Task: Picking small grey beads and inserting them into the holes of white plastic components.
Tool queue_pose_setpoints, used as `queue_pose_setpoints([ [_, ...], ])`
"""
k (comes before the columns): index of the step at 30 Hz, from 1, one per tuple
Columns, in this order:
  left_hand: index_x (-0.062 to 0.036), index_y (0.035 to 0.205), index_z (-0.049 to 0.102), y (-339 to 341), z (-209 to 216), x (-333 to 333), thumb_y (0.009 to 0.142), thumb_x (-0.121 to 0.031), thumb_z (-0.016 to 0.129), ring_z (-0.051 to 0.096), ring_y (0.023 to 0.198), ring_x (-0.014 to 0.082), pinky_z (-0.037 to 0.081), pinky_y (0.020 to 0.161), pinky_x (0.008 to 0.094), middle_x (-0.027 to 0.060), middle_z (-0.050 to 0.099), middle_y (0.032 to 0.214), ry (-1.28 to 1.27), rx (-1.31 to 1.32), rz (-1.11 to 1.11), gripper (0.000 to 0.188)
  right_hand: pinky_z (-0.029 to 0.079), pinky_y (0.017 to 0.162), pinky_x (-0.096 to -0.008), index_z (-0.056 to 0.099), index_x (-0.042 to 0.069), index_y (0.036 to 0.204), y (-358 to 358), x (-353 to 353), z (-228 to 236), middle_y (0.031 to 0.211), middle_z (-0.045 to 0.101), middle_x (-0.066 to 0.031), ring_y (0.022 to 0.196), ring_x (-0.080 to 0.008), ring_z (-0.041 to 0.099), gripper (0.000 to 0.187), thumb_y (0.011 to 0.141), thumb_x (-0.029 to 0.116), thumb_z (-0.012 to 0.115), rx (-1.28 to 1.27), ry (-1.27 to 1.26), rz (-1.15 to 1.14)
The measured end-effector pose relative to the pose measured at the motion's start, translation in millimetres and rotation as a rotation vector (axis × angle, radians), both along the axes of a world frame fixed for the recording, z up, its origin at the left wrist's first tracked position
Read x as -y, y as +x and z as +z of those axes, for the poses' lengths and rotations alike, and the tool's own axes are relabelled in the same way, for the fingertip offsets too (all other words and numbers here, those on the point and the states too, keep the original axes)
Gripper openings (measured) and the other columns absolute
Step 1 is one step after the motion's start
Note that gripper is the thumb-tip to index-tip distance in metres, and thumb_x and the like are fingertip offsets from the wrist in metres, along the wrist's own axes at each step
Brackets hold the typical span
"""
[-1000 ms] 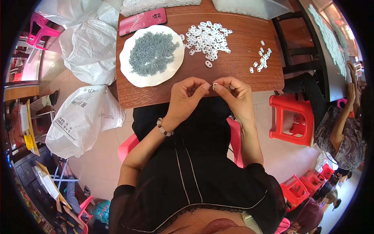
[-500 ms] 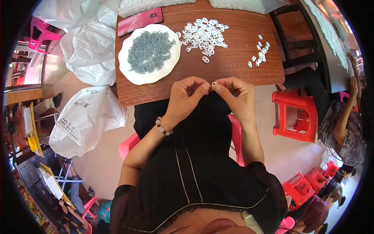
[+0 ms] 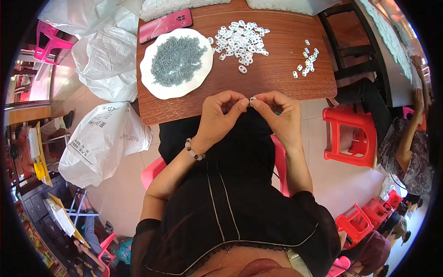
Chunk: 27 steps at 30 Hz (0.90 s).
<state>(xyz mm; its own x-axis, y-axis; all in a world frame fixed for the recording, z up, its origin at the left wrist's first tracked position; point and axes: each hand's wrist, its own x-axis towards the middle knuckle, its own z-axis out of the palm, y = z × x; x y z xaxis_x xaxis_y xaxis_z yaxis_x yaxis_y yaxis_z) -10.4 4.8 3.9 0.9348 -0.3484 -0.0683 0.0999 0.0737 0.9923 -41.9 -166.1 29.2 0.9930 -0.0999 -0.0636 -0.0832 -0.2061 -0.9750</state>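
Head: hands [image 3: 217,117] [image 3: 282,116] near table edge [image 3: 316,96]

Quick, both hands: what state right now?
Left hand: closed in a pinch; cannot tell what, if anything, it holds.
Right hand: closed in a pinch, holding a white piece.

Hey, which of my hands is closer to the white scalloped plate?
Left. Your left hand is near the lower-right rim of the white scalloped plate; your right hand is farther away, to the right.
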Motion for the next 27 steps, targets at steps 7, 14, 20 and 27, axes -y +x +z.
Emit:
queue_pose_setpoints([
  [7,0.0019,0.087,0.066,0.0,-0.3,-1.0,0.088,-0.009,0.065,0.056,0.066,0.0043,0.043,0.058,0.0193,0.0015,0.064,0.072,0.059,0.051,0.017,0.011,0.042,0.061,-0.0175,0.071,-0.002,0.088,0.4,-5.7,2.2,0.074,0.066,0.0008,0.066,-0.0021,0.054,0.008,0.082,0.004,0.071,0.041,-0.054,-0.018],
  [14,0.0031,0.087,0.066,0.7,-0.8,-0.9,0.088,-0.009,0.064,0.056,0.065,0.0044,0.043,0.058,0.0194,0.002,0.064,0.071,0.099,0.042,0.023,0.012,0.038,0.057,-0.0179,0.071,-0.001,0.087,2.1,-8.9,-3.4,0.072,0.065,0.0014,0.063,-0.0016,0.05,0.008,0.081,0.004,0.072,0.068,-0.091,-0.034],
  [20,0.0029,0.087,0.066,3.1,-2.7,0.2,0.089,-0.01,0.064,0.056,0.065,0.0045,0.044,0.058,0.0192,0.0023,0.064,0.072,0.079,0.014,0.022,0.013,0.039,0.058,-0.0177,0.071,-0.002,0.087,4.4,-7.5,-5.4,0.072,0.065,0.0012,0.064,-0.0016,0.051,0.008,0.081,0.004,0.071,0.049,-0.063,-0.035],
  [27,0.0023,0.092,0.067,6.2,-5.2,1.0,0.093,-0.017,0.062,0.057,0.067,0.0046,0.045,0.06,0.0195,0.0038,0.066,0.076,0.036,-0.037,0.018,0.02,0.042,0.063,-0.0165,0.071,-0.002,0.09,8.3,-5.0,-7.7,0.075,0.066,0.0012,0.068,-0.0017,0.055,0.009,0.083,0.004,0.07,0.024,0.032,-0.048],
])
